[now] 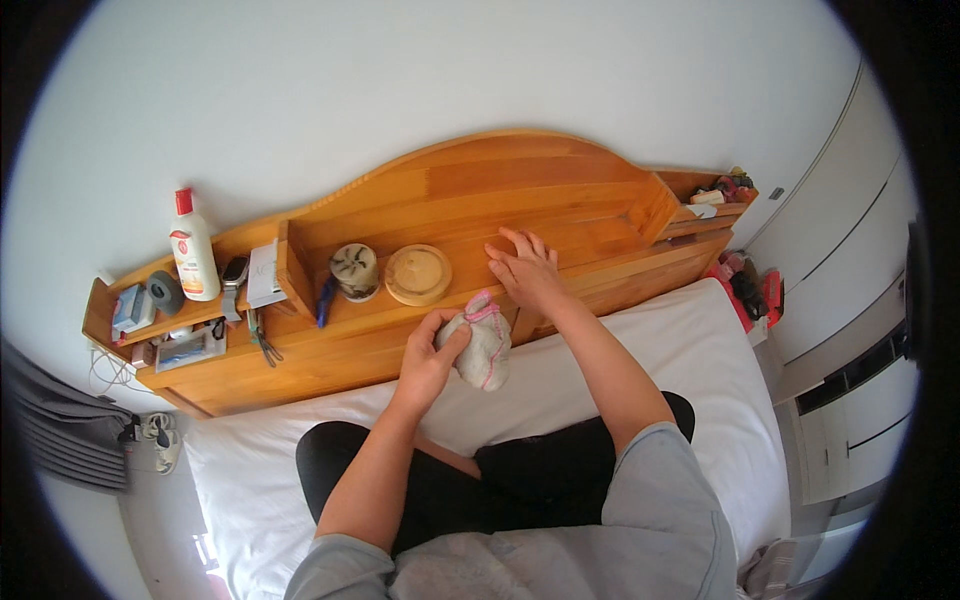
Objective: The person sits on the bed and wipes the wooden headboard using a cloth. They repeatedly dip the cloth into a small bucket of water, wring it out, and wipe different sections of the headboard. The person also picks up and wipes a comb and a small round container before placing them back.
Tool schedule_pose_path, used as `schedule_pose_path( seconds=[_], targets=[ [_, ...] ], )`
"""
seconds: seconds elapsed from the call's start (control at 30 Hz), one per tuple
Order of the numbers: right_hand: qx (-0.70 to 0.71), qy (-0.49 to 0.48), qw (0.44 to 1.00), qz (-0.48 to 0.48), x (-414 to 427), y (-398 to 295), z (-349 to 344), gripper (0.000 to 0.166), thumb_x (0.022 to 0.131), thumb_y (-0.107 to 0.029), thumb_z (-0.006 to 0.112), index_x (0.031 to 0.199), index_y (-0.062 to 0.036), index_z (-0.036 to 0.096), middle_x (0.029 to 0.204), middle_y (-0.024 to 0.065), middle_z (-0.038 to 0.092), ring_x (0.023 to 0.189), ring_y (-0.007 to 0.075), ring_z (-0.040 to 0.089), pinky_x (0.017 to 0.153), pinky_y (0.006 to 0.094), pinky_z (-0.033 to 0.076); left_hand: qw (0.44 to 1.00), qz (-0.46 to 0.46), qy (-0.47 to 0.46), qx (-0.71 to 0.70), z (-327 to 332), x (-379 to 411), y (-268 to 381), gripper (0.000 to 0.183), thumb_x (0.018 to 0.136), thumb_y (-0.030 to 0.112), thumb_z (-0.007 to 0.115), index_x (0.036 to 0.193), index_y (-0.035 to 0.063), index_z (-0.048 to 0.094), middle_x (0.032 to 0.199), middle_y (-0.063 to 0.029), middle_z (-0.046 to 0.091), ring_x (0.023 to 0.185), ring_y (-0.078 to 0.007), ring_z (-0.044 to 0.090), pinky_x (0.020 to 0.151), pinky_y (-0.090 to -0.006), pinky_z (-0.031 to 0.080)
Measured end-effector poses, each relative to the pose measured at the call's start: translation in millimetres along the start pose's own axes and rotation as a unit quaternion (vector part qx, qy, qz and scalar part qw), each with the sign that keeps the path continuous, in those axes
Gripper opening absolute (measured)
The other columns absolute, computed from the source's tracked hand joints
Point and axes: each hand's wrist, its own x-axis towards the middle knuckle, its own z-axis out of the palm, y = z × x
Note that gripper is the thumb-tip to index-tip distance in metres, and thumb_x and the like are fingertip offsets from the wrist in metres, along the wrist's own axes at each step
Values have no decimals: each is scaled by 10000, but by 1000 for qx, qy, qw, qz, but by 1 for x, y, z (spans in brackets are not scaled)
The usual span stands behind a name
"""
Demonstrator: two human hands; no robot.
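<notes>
A crumpled white cloth (480,352) with pink edging hangs from my left hand (427,360), pinched between thumb and fingers in front of the wooden headboard shelf (360,315). To the right, my right hand (525,270) is over the shelf's middle section with its fingers spread and nothing in them. Whether its fingertips touch the wood I cannot tell. A round pale wooden lid or dish (418,275) sits between the two hands, further back than the cloth. Left of it stand a patterned candle-like jar (355,271) and a blue pen-like object (325,302).
The left compartment holds a white bottle with a red cap (193,251), a smartwatch (234,274), a grey roll (164,292) and white cards (262,276). Small items (724,191) fill the right compartment. White bedding (697,345) lies below, around my crossed legs (540,480).
</notes>
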Motion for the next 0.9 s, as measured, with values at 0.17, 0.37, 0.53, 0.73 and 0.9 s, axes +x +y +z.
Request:
schedule_pose_path(
  seconds=[0.17,0.37,0.53,0.73,0.9],
  targets=[
    [1,-15,999,-35,-14,7,-14,376,974,-417,458,1283,-264,607,1499,50,337,1372,320,273,1073,521,216,1000,-3,11,-12,-4,-1,0,209,937,179,607,1081,28,601,852,12,593,725,-64,520,618,-224,434],
    [-8,9,1000,-3,-8,14,-13,351,977,-397,467,1260,-264,627,1488,64,354,1367,318,282,1075,523,210,1000,-2,0,-14,3,1,-3,216,937,184,608,1087,29,602,872,7,599,736,-65,528,621,-229,443],
    [17,13,997,-75,-24,1,-12,337,970,-387,492,1249,-261,634,1468,61,376,1359,309,293,1071,540,224,1000,-9,9,-6,0,-1,-1,213,937,179,606,1091,32,604,878,2,601,749,-67,532,627,-232,445],
    [-83,32,992,-87,-38,32,-32,344,966,-402,491,1247,-265,635,1426,66,409,1355,298,295,1079,527,211,1000,-4,6,-7,-2,0,-3,212,937,170,602,1100,34,602,896,0,603,769,-76,539,653,-233,452],
    [-95,86,992,3,-47,56,-35,349,982,-377,469,1232,-210,646,1420,84,409,1334,312,309,1068,509,238,1000,-11,14,-21,1,-2,2,214,941,169,600,1104,30,597,918,-6,607,788,-81,544,668,-234,458]
  ],
)
